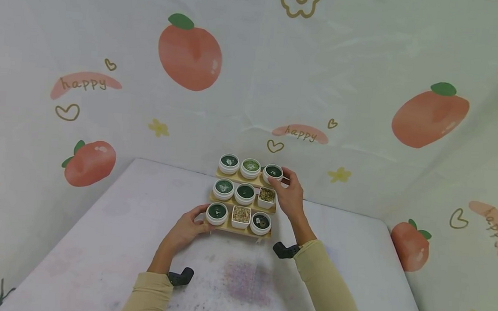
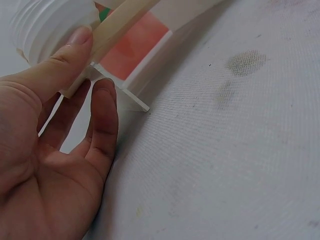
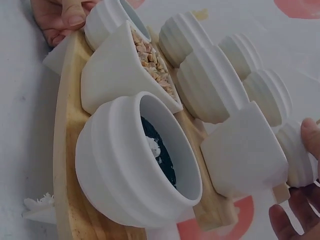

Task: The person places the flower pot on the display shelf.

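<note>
A three-tier wooden stand bears small white pots in rows of three. Most pots are round and ribbed with dark green tops; two square pots hold gravel. My left hand grips the left end of the lowest board, thumb against the round pot there and fingers curled beneath the wood. At the top tier's right end, my right hand holds the round pot between thumb and fingers. In the right wrist view its lower fingers lie close by the board's end. White supports show beneath the boards.
The stand is at the back of a white-covered table, close to a white cloth backdrop printed with red fruit and hearts. Purple-grey stains mark the cover in front. Black wrist devices sit on both wrists.
</note>
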